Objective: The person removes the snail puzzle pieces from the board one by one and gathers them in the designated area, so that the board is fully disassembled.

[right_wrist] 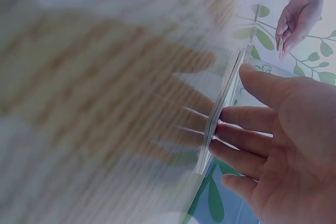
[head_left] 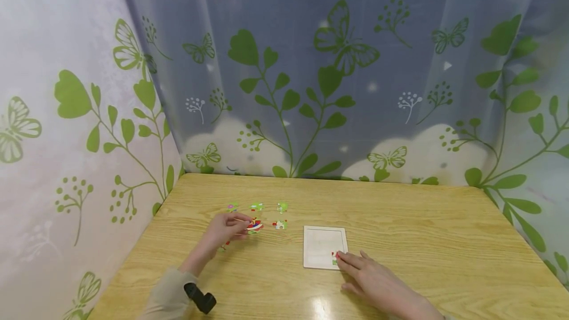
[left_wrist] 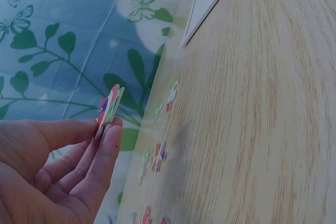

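My left hand (head_left: 222,231) pinches a flat jigsaw puzzle piece (head_left: 255,226) between thumb and fingertips, raised over the left part of the table. In the left wrist view this piece (left_wrist: 108,109) is seen nearly edge-on, coloured red, blue and green. A square white puzzle tray (head_left: 321,242) lies right of the middle. One red, white and green piece (head_left: 335,259) sits in its lower right corner. The extended fingers of my right hand (head_left: 375,278) rest at that corner, covering part of the piece. In the right wrist view they meet the tray's edge (right_wrist: 227,98).
Several loose puzzle pieces lie around and beyond my left hand, among them a purple-green one (head_left: 232,208), a green one (head_left: 282,206) and a red-white one (head_left: 280,224). A patterned curtain (head_left: 302,112) hangs along the table's (head_left: 422,226) far edge.
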The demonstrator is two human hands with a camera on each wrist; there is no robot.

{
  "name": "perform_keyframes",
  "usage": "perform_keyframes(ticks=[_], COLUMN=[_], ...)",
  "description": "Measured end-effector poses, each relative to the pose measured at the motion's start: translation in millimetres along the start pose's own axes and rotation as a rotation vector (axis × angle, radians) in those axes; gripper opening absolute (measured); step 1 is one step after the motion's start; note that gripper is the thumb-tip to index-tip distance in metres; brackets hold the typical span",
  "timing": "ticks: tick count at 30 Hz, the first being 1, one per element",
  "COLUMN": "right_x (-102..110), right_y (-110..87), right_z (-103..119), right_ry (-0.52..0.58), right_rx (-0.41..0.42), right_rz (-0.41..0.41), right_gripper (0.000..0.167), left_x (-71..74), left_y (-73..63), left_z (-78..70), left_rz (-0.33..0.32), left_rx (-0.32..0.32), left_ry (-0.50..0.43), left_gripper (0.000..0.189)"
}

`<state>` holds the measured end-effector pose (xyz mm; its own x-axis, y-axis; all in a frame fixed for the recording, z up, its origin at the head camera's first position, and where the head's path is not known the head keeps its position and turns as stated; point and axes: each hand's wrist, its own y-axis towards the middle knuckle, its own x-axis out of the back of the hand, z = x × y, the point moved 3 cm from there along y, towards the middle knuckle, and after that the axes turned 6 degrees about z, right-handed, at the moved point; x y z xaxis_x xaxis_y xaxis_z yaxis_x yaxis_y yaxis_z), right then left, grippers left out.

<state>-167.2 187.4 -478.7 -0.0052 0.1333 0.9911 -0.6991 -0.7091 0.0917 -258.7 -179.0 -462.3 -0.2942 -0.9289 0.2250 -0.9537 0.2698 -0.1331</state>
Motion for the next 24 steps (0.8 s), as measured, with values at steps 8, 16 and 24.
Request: perform_keyframes(ticks=[8,16,24], right_x=[0.7,-0.4,-0.8], right_y=[0.0,0.2,0.0], right_z=[0.4,-0.2,-0.8], right_ry=[-0.006,0.004,0.016], right_rx=[0.009,0.009,0.009], right_rz=[0.0,0.015,0.02], right_gripper=[0.053,0.053,0.053], left_x=[12.0,18.8,17.9], left_y=[-5.1,-7.8,-8.9], left_z=[2.1,5.6,10.2], left_rz=[-0.028,-0.034,-0.052], left_rx=[0.008,0.003,0.026], left_ry=[-0.012,0.003,0.067], left_gripper=[0.026,0.026,0.023])
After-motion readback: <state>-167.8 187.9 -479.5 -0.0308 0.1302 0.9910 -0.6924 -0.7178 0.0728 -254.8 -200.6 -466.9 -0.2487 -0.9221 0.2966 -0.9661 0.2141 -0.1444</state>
